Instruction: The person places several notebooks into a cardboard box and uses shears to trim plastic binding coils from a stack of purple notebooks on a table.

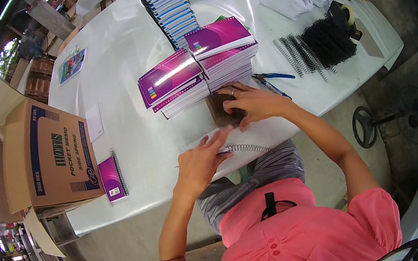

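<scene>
At the near table edge, my left hand [199, 160] lies palm down with its fingers stretched out and apart, slightly blurred. Its thumb is beside one end of a dark wire coil [250, 148], which runs right along the edge. White paper seems to lie under this hand, mostly hidden. My right hand [255, 103] curls its fingers over a brown block [219, 113], partly covering it. Just beyond the block stand two stacks of purple-covered pads, a left stack [171, 77] and a right stack [221, 37], with holes along their edges.
Blue-handled pliers [276, 76] lie right of the stacks, near a pile of black coils [326, 43]. A finished purple spiral notebook [112, 178] and an open cardboard box [58, 154] are at left. Behind rises a tall stack of blue-edged notebooks [168, 13].
</scene>
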Motion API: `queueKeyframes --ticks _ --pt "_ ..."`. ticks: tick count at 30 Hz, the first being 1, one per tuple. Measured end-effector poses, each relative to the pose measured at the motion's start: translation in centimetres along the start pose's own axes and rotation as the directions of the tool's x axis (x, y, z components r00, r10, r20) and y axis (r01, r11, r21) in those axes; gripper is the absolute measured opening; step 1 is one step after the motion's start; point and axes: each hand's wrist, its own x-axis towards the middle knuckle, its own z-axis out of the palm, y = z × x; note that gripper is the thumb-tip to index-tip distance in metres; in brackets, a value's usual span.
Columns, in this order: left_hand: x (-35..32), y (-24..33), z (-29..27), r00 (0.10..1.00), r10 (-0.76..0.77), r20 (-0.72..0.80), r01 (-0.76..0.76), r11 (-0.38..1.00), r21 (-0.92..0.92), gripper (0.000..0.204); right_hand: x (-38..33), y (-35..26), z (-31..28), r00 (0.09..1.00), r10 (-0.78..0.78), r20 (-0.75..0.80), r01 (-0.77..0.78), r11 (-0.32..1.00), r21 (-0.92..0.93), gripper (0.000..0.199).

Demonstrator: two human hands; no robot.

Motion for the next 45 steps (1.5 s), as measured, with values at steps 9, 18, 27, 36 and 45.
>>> queueKeyframes --ticks 9,18,27,36,45 --pt "-0.7 -1.7 1.1 0.967 -0.039 -0.253 0.07 0.991 0.116 0.093 1.7 -0.5 -4.3 0.844 -0.215 0.491 -0.26 0.637 0.726 0.065" --pt "-0.7 -2.7 2.7 0.991 -0.132 0.02 0.134 0.982 -0.132 0.061 1.5 1.7 -3.3 0.866 -0.187 0.464 -0.272 0.603 0.75 0.063" --pt "-1.4 -4.3 6.5 0.937 0.084 -0.34 -0.09 0.996 -0.001 0.058 0.6 -4.7 0.3 0.999 -0.027 -0.043 0.031 0.995 0.097 0.045" --pt "-1.4 -4.3 7.0 0.934 -0.025 -0.355 0.014 0.999 -0.032 0.047 0.1 -4.7 1.3 0.995 -0.038 -0.09 0.036 0.999 -0.033 0.044" --pt "-1.3 -4.3 6.9 0.947 0.008 -0.322 -0.016 1.0 -0.022 0.057 0.7 -5.1 -0.6 0.933 0.239 -0.269 -0.278 0.953 -0.116 0.044"
